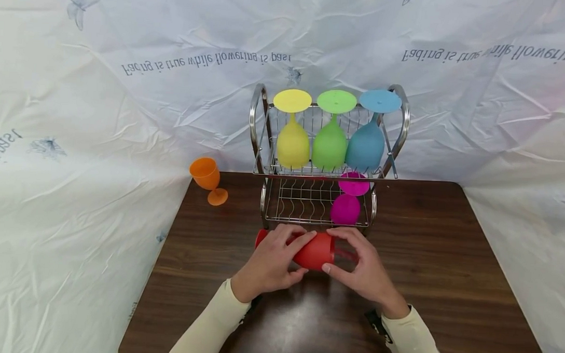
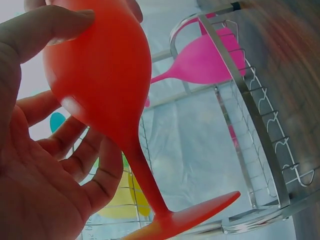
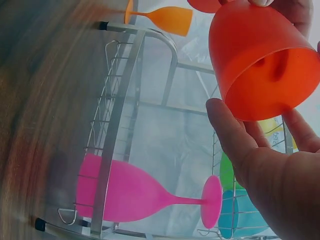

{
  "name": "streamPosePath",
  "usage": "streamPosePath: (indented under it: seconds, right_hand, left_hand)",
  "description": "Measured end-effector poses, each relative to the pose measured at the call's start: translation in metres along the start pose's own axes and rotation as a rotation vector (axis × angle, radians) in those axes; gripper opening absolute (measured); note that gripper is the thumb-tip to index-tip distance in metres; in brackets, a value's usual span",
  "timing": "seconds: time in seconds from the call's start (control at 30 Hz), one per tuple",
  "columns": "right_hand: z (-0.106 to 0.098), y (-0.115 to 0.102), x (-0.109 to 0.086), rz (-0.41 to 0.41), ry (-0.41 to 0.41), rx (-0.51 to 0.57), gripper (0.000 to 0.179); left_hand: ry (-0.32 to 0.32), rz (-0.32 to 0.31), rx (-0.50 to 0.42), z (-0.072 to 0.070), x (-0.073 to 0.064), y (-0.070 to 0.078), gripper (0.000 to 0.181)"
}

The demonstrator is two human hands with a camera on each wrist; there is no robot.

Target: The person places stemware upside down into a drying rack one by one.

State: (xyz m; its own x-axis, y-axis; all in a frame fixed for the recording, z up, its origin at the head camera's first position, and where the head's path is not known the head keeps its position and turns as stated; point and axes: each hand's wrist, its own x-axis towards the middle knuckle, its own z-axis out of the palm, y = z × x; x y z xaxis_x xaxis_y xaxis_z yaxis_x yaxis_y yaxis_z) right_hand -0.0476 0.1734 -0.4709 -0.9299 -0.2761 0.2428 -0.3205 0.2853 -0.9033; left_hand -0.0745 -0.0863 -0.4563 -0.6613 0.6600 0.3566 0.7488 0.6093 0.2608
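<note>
A red plastic goblet (image 1: 314,251) lies sideways in the air in front of the rack, its mouth to the right and its foot to the left. My left hand (image 1: 272,259) grips the bowl, thumb on one side and fingers round the other; the left wrist view shows the stem and foot (image 2: 200,212) free below the palm. At the mouth end, my right hand (image 1: 365,265) holds the rim between thumb and fingertips. The right wrist view looks into the bowl (image 3: 275,75), with nothing in it but shadows.
A two-tier metal dish rack (image 1: 263,196) stands behind the hands. Upside down on its upper tier are yellow (image 1: 293,143), green (image 1: 330,144) and blue (image 1: 366,145) goblets; a magenta goblet (image 1: 345,210) is below at right. An orange goblet (image 1: 207,175) stands upright at the table's back left.
</note>
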Motion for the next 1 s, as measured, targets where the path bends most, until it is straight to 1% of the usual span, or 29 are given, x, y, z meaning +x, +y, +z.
streamPosePath:
  seconds: [0.1, 0.23, 0.3, 0.37, 0.47, 0.6, 0.73, 0.83, 0.87, 0.93, 1.0]
  right_hand:
    - [0.000, -0.001, 0.001, 0.002, 0.010, 0.034, 0.067]
    - [-0.001, -0.002, 0.002, 0.006, 0.034, 0.066, 0.066]
    - [-0.002, -0.001, 0.003, 0.006, 0.047, 0.080, 0.066]
    - [-0.002, 0.001, 0.003, 0.010, 0.062, 0.090, 0.066]
    - [-0.003, 0.004, 0.004, 0.025, 0.079, 0.134, 0.066]
    - [-0.002, 0.007, 0.006, 0.050, 0.099, 0.225, 0.065]
    - [-0.001, 0.007, 0.008, 0.082, 0.141, 0.319, 0.061]
    - [0.001, 0.007, 0.009, 0.099, 0.181, 0.369, 0.059]
    - [0.002, 0.008, 0.009, 0.097, 0.193, 0.395, 0.058]
    - [0.003, 0.008, 0.009, 0.092, 0.210, 0.472, 0.056]
    - [0.005, 0.008, 0.010, 0.083, 0.214, 0.577, 0.054]
  left_hand:
    - [0.001, -0.014, -0.018, -0.001, 0.000, 0.000, 0.088]
    - [0.006, -0.042, -0.078, -0.001, -0.001, 0.002, 0.095]
    - [0.027, -0.053, -0.117, 0.000, -0.002, 0.003, 0.095]
    - [0.064, -0.063, -0.155, 0.001, -0.005, 0.005, 0.094]
    - [0.156, -0.094, -0.242, 0.004, -0.009, 0.009, 0.089]
    - [0.315, -0.162, -0.400, 0.011, -0.015, 0.018, 0.077]
    - [0.476, -0.235, -0.547, 0.023, -0.017, 0.029, 0.065]
    - [0.594, -0.281, -0.670, 0.033, -0.019, 0.037, 0.054]
    - [0.624, -0.293, -0.717, 0.036, -0.020, 0.039, 0.051]
    - [0.660, -0.321, -0.821, 0.042, -0.021, 0.044, 0.047]
    - [0.665, -0.365, -0.936, 0.045, -0.020, 0.047, 0.048]
